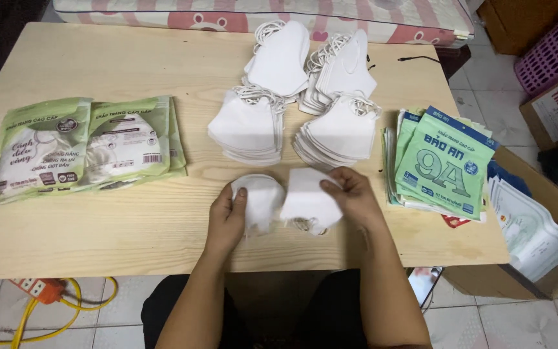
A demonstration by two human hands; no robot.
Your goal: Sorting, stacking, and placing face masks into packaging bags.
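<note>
On the pale wooden table (130, 232), four stacks of folded white face masks (295, 97) lay at the middle toward the far edge. Filled green mask packets (85, 145) lay to their left, and flat empty green-and-blue packets (440, 161) to their right. Nearer the person, before the stacks, the left hand (227, 216) and right hand (353, 194) each rested on a single white mask (263, 200), side by side.

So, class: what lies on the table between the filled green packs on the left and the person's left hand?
In the head view, only bare wood of the table separates the green packs from the left hand.
</note>
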